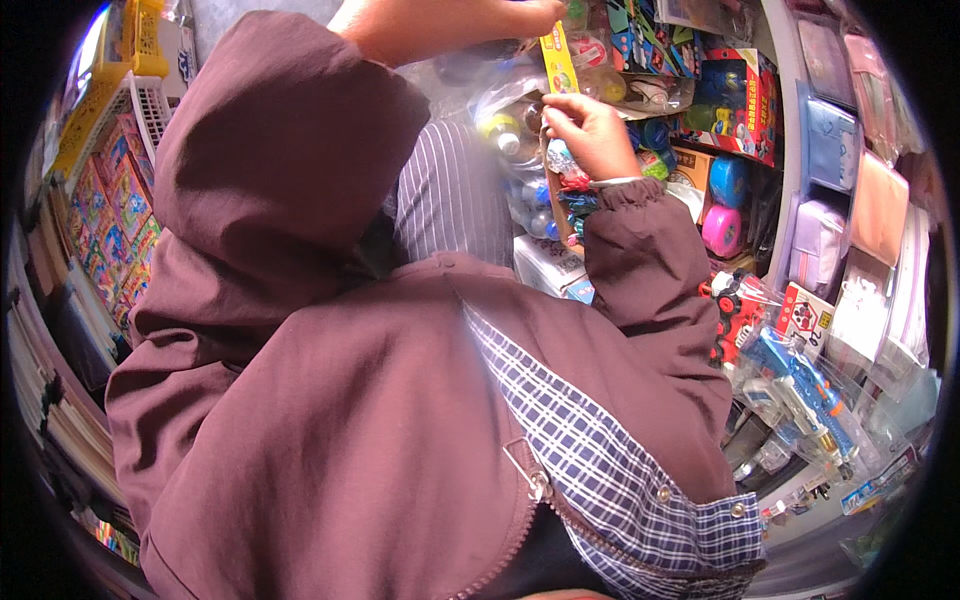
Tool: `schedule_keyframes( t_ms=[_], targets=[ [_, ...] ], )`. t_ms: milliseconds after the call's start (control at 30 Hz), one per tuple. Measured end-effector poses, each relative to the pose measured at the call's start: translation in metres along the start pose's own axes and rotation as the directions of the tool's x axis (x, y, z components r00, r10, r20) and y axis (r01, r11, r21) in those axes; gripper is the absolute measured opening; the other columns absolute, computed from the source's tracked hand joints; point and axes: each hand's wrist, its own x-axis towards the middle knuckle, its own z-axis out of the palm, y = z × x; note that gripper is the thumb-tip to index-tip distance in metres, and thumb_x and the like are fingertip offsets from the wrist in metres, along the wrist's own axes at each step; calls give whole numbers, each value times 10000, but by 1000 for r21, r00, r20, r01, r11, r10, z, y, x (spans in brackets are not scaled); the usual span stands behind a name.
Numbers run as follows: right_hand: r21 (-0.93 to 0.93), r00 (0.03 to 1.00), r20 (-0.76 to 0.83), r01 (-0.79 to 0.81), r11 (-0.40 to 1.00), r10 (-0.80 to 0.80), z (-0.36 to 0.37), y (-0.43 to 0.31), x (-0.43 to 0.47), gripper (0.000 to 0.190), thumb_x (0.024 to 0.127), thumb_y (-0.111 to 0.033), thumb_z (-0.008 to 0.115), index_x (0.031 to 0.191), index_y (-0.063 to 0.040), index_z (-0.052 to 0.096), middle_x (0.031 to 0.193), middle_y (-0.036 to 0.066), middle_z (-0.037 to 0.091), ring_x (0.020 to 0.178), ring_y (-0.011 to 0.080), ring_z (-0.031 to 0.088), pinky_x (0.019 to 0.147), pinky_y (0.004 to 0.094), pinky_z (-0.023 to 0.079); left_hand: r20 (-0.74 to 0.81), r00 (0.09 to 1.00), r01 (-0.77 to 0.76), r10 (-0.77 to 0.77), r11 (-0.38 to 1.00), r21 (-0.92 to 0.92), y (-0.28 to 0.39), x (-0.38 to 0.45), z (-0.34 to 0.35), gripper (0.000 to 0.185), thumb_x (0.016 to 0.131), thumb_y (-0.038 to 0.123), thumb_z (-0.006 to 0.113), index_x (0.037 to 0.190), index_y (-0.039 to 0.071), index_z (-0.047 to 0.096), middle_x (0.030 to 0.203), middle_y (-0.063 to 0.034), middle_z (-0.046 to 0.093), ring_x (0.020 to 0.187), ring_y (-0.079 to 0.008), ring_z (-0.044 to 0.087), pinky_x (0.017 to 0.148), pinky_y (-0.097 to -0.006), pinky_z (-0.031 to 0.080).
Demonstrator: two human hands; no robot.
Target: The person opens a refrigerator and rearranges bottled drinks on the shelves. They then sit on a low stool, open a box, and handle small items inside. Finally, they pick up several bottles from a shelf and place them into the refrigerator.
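A narrow yellow printed package strip [559,64] runs between my two hands at the top of the view. My left hand [450,26] is partly cut off by the upper edge of the picture; its fingertips meet the strip's upper end, and its grip is not plain. My right hand [596,139] pinches the strip's lower end between thumb and forefinger. Just under the right hand, small wrapped items [566,165] in blue, white and red show beside a brown cardboard edge [553,196]. Clear plastic bags with bottles [504,135] lie left of that hand.
Boxed toys [731,105] stand beyond my right hand, near blue and pink round containers [722,231]. Pencil pouches [817,244] line the right shelf. A bagged blue toy gun [806,397] lies below them. Colourful packets [112,225] and a white basket [148,109] are at left.
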Motion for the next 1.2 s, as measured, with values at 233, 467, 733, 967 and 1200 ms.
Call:
schedule_keyframes(
  t_ms=[233,467,733,967,1200],
  targets=[
    [-840,965,157,18,542,211,79,15,-5,233,866,-179,489,1031,-71,612,834,156,683,816,333,676,717,446,525,38,997,-63,60,996,70,-6,7,-3,266,695,224,743,748,-20,650,672,-96,659,601,-156,646,570,-257,519],
    [-783,937,-71,-265,563,341,118,43,7,268,900,-173,486,1149,-75,504,1064,190,607,975,358,638,791,446,517,-22,994,-105,107,989,100,-12,10,-5,260,682,218,749,733,-16,649,652,-92,650,596,-158,645,582,-261,521],
    [-820,956,-30,-190,540,292,113,38,14,289,857,-214,562,1111,-79,528,1005,193,623,879,374,659,744,437,529,-26,992,-125,126,991,47,-19,13,-5,254,683,218,760,746,-6,657,671,-89,655,604,-157,644,584,-263,522],
    [-874,924,196,13,485,329,95,23,30,236,807,-222,600,1000,-92,644,916,108,698,887,263,681,716,408,540,-29,989,-143,146,985,102,-19,11,-7,255,693,223,756,755,-5,661,684,-89,658,602,-160,642,586,-264,524],
    [-847,930,238,57,529,281,85,31,27,271,806,-287,591,942,-68,676,866,162,685,854,307,677,706,399,520,-38,987,-153,157,983,99,-25,13,-2,254,682,233,748,725,1,655,660,-114,649,615,-200,651,602,-292,519]
  ],
)
